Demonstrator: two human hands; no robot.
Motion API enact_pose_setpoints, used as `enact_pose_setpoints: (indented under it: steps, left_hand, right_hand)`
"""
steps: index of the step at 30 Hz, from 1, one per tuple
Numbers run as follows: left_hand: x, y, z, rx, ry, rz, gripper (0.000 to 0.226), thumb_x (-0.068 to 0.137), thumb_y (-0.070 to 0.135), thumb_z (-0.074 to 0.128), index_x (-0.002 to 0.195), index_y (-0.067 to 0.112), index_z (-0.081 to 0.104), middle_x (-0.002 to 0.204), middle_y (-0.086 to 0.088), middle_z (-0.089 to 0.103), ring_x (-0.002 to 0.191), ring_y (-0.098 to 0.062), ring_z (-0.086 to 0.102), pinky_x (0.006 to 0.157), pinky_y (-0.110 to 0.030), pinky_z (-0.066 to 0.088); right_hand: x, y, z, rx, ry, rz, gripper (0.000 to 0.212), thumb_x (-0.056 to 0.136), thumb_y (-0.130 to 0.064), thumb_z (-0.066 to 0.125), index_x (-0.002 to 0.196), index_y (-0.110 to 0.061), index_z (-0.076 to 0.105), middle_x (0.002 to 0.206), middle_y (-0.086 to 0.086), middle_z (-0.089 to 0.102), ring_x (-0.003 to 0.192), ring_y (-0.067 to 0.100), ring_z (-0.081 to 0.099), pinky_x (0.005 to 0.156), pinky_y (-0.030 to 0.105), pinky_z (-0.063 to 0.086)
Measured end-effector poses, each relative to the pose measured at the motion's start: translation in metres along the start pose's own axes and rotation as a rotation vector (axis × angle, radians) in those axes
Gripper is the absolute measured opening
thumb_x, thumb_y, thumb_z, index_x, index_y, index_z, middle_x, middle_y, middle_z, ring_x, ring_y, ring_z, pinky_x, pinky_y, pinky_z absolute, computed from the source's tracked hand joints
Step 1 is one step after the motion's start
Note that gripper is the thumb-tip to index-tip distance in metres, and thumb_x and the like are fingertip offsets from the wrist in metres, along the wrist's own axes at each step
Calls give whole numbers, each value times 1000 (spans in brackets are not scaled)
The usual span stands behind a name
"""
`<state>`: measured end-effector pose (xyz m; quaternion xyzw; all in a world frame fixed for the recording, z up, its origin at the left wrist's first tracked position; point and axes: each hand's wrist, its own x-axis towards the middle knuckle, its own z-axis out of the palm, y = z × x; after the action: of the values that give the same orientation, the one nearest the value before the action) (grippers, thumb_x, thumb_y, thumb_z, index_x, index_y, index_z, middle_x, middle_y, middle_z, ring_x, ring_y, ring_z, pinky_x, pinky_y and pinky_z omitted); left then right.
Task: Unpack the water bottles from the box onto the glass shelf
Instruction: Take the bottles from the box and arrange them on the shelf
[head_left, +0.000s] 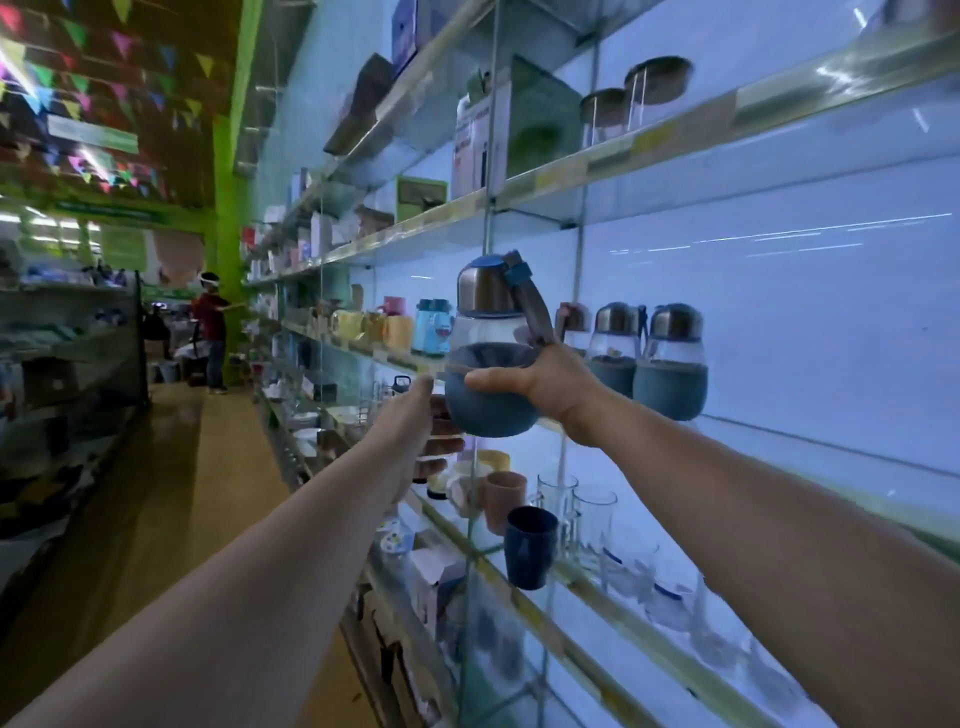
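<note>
At the far left, a shop aisle runs away from the camera, with colored pennant flags (78, 67) under the ceiling and a person in a red shirt (212, 332) standing far down by a green pillar (228, 171).

The left hand (410, 431) reaches toward the shelves. Its fingers are curled under the lower side of the water bottle (491, 353) and seem to support it from the left; how firmly they hold it cannot be told.

The bottle is upright, in the air in front of the glass shelf (779, 436). It has a metal cap with a blue top, a clear middle part and a blue sleeve around the bottom (a dark strap hangs from the cap on its right side).

The right hand (540, 384) grips the bottle from the right, with the thumb across the front of the blue sleeve.

Right of this hand, three more bottles (670, 364) of the same kind stand close together on the glass shelf. On the shelf below are a dark blue cup (530, 545), a pink cup (506, 499) and clear drinking glasses (592, 514). Higher up, two glass jars (639, 98) with metal lids stand on an upper shelf.
</note>
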<state>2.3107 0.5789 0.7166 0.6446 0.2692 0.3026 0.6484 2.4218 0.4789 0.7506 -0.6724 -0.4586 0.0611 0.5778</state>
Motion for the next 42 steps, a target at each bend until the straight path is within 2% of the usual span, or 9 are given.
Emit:
enact_pose_setpoints:
  steps: [4,9,12,14,19,28,33,38,42]
  left_hand:
    - [-5,22,33,51,-111,36,47,100,45,23,90,15,58,83,-6,63,71,-17,57,64,-27,38]
    - [-15,40,73,91,-213,83,45,101,43,22,91,16,57,81,-2,60,77,-17,55,73,-31,38]
    - [-22,49,95,88,-265,96,44,101,41,23,86,16,56,81,-3,60,75,-17,53,73,-31,39]
    - [-25,55,110,80,-299,106,42,102,40,24,95,14,56,81,-4,60,72,-16,53,68,-28,38]
    - [-30,64,144,82,-349,115,35,102,38,28,103,11,51,82,-5,59,73,-16,54,64,-28,39]
    - [-22,63,191,99,-389,12,35,100,28,37,125,8,51,115,-15,59,99,-24,54,66,-26,45]
    - [-17,61,211,240,-438,18,32,98,8,40,130,8,43,112,-12,53,104,-21,53,88,-28,47]
    - [-6,57,228,308,-430,62,19,97,4,38,110,14,47,91,-6,54,105,-21,52,97,-31,45]
    - [1,56,238,342,-449,73,37,98,4,36,131,11,50,126,-14,57,120,-25,54,94,-29,46]
  right_hand:
    - [-6,-15,-35,-69,76,9,101,38,-53,86,126,-18,51,126,-1,55,114,20,52,100,41,44]
    - [-19,-22,-80,-52,188,42,100,39,-48,91,125,-16,52,125,0,55,115,23,53,98,42,46]
    - [-27,-22,-108,-101,250,66,70,62,-32,86,118,-13,51,127,4,52,116,23,50,87,33,42]
    - [-30,-20,-126,-150,286,83,62,63,-32,85,110,-18,47,125,4,51,116,25,50,87,34,43]
    - [-38,-17,-161,-192,381,144,83,67,-29,83,136,-14,40,138,3,44,123,27,46,100,46,45]
    - [-36,19,-196,-180,501,284,86,60,-31,87,131,-14,42,131,5,49,116,28,52,96,47,48]
    - [-32,44,-205,-199,529,385,85,59,-35,87,127,-14,41,126,6,49,114,27,50,94,44,49]
    - [-24,55,-212,-219,545,449,94,57,-39,88,132,-13,36,129,6,47,112,26,49,93,43,50]
    - [-12,59,-214,-214,542,444,95,59,-38,87,133,-13,34,133,8,46,114,26,49,95,43,49]
